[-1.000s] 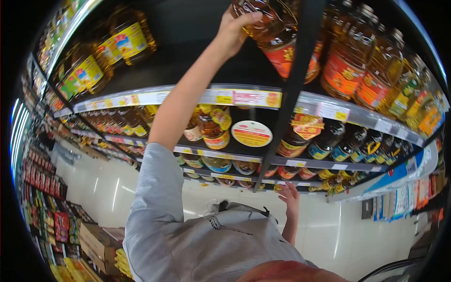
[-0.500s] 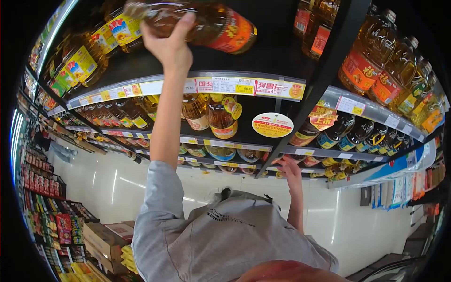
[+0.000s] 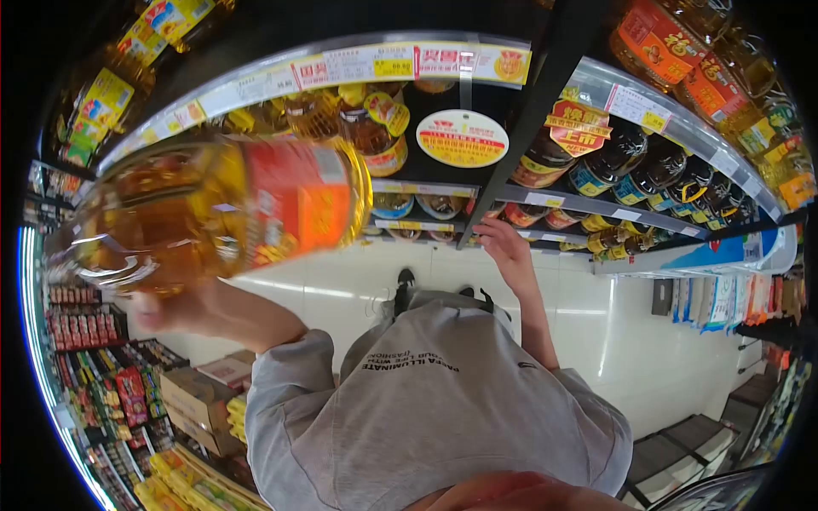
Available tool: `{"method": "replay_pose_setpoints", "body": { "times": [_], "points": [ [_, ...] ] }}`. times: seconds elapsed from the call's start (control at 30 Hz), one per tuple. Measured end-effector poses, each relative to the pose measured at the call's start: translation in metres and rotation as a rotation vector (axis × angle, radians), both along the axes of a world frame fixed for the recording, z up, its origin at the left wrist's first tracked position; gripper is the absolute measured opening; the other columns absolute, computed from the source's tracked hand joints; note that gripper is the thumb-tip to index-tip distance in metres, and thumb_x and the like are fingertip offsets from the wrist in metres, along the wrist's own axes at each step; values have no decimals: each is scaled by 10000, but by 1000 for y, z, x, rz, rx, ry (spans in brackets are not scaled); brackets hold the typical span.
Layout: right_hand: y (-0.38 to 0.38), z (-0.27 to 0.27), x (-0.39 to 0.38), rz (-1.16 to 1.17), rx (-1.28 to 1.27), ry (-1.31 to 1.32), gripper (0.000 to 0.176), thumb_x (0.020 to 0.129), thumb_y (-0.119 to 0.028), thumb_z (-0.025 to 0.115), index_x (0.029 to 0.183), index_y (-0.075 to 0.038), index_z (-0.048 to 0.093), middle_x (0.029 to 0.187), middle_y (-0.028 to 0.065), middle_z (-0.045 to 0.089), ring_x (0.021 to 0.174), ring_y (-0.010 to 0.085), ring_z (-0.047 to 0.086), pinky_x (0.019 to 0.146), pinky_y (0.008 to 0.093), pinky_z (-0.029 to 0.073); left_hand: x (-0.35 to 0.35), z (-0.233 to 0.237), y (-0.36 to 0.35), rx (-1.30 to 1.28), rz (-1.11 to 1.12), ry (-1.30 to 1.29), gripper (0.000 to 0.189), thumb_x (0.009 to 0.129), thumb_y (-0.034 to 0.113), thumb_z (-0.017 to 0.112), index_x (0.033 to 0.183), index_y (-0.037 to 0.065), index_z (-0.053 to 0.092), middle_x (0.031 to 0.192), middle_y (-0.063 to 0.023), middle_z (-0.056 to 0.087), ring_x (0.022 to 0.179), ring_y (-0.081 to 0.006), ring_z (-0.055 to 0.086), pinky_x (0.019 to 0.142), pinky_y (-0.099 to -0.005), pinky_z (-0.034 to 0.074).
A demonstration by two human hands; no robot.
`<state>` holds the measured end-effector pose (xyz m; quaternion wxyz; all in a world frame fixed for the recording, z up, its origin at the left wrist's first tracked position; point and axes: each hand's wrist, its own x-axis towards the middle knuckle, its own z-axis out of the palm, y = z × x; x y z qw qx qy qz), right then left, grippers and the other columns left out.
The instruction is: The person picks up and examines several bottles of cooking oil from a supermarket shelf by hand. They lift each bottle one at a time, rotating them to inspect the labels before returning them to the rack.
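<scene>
My left hand grips a large clear bottle of golden cooking oil with a red and orange label. The bottle lies almost sideways in front of the shelves, its base to the right and its neck to the left, blurred by motion. Only the thumb and the back of the hand show; the other fingers are behind the bottle. Loosely bent and holding nothing, my right hand hangs by the dark shelf post, fingertips close to the lower shelf edge.
Oil bottles with red labels stand on the upper right shelf, dark bottles below them. A price rail and an oval hanging sign stick out ahead. Behind on the left are cardboard boxes on the pale floor.
My left hand has brought the oil bottle off the upper shelf, down and left toward me. The view has shifted, with the shelves higher in it. My right hand stays by the post.
</scene>
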<state>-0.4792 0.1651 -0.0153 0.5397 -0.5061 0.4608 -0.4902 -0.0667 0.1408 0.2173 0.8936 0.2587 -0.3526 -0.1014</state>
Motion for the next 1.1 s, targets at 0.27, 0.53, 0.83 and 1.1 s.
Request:
{"method": "replay_pose_setpoints", "body": {
  "times": [0.27,0.53,0.83,1.1],
  "points": [
    [-21,16,61,597,-68,-424,548,929,-237,626,1414,-50,453,1490,76,410,1365,200,393,1066,380,365,-101,-63,51,639,-564,-153,797,596,40,842,1305,-35,486,1128,-115,623,1010,-217,630,899,-345,511],
    [3,12,118,439,-50,-249,760,900,-243,666,1496,4,266,1462,123,426,1367,209,378,1132,351,290,-95,-110,8,870,-783,-133,707,728,61,796,1342,-32,457,1191,-123,618,1053,-203,622,932,-333,491],
    [44,14,160,-9,162,-349,603,941,-239,642,1429,6,387,1290,96,574,1168,151,538,1000,300,429,-76,-199,-1,694,-1302,161,600,971,317,582,1461,55,353,1410,-115,478,1304,-235,446,1091,-393,359],
    [67,23,180,-274,78,-250,632,919,-220,684,1413,35,382,1249,112,588,1139,163,560,985,315,456,-95,-219,14,900,-1347,166,464,926,235,668,1293,29,474,1157,-115,615,1036,-188,623,866,-328,529]
  ]
}}
